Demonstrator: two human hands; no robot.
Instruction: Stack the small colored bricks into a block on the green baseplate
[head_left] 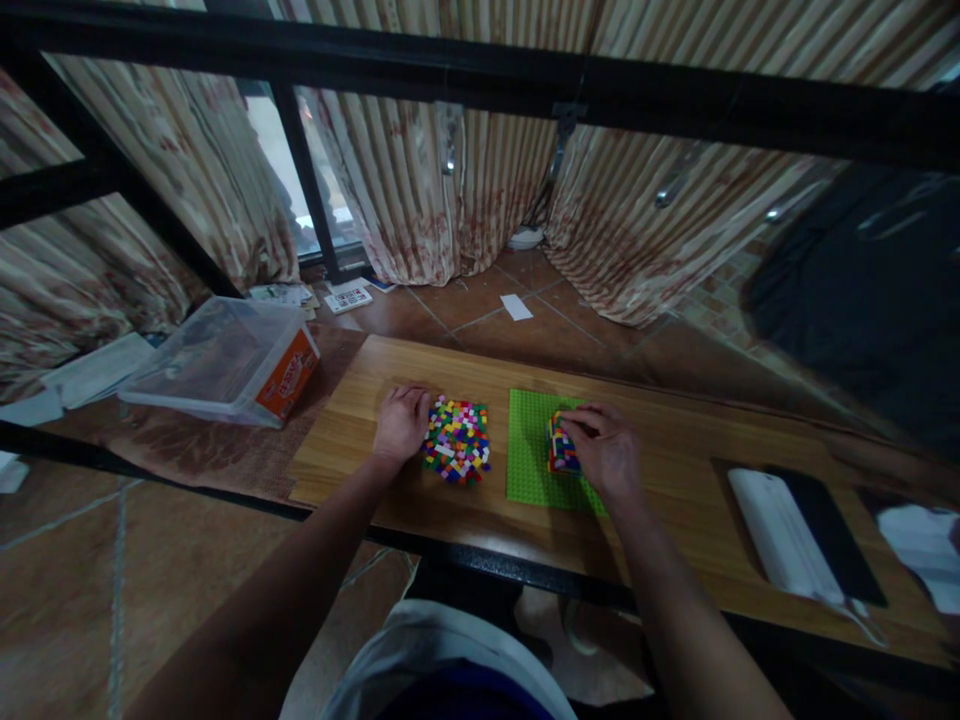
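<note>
A loose pile of small multicoloured toy bricks (457,440) lies on the wooden table. My left hand (403,420) rests at the left edge of this pile, its fingers curled and its fingertips against the bricks. Whatever is under those fingers is hidden. To the right lies a green studded baseplate (527,450), with a low block of coloured bricks (559,450) built up on it. My right hand (609,450) reaches over the baseplate from the right, thumb and fingers pinched on a toy brick at the top of the build. The hand covers the build's right side.
A clear plastic bin (217,350) with an orange label stands left of the wooden tabletop (675,500). At the right end lie a white pouch-like object (784,530) and a dark flat object (832,535). A black metal bar (480,75) crosses in front of curtains (405,190).
</note>
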